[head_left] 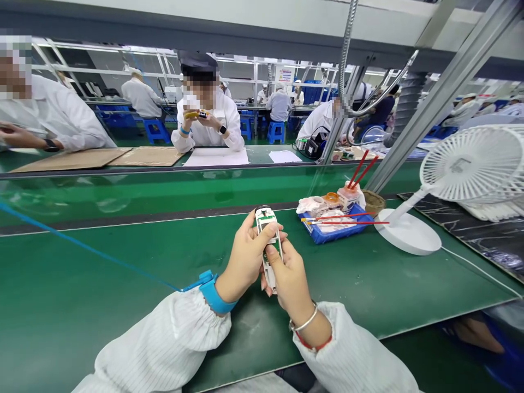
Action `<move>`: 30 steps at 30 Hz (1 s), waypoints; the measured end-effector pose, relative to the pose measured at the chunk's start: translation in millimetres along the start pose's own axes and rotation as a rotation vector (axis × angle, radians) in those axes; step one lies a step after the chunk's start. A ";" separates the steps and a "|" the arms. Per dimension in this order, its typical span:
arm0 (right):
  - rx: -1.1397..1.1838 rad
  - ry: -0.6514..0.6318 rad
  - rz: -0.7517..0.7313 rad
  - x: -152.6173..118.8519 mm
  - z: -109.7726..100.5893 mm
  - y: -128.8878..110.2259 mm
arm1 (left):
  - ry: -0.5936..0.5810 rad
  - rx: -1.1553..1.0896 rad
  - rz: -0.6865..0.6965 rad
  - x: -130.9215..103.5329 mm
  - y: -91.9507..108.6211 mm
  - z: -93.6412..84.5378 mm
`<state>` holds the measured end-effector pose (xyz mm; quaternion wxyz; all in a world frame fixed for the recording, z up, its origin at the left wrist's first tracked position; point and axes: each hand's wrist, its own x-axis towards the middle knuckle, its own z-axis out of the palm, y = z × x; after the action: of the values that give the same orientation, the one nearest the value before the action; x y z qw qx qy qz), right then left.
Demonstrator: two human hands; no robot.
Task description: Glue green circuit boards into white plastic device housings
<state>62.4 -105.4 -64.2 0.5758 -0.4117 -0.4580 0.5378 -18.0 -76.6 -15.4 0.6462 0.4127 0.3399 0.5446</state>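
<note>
Between my two hands is a long white plastic housing (266, 218) with a green circuit board inside, held up over the green bench. My left hand (241, 256) grips its upper left side, the thumb lying across the board. Around that wrist is a blue strap (216, 295) with a blue cord running off to the left. My right hand (293, 275) closes on the lower right side, its thumb pressed on the front near the middle. Thumbs and fingers cover much of the housing.
A blue tray (333, 236) of jars, tissue and red-handled brushes (352, 218) stands to the right. Beside it is a white fan (409, 234) with a cable along the bench (123, 267). Across the green divider, a co-worker (208, 114) holds a small object.
</note>
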 end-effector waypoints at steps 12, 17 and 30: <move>-0.072 -0.048 0.002 5.3 -8.3 -6.4 | -0.043 0.171 0.067 5.6 5.1 -5.2; -0.201 -0.110 0.000 5.3 -19.0 -16.4 | -0.152 0.182 0.075 16.4 19.8 -18.6; -0.100 -0.170 -0.015 2.7 -22.6 -21.5 | -0.140 0.364 0.142 2.0 29.5 -9.1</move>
<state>89.6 -104.1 -48.6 0.5177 -0.3896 -0.5345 0.5427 -38.2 -71.2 7.4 0.5430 0.5824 0.3568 0.4885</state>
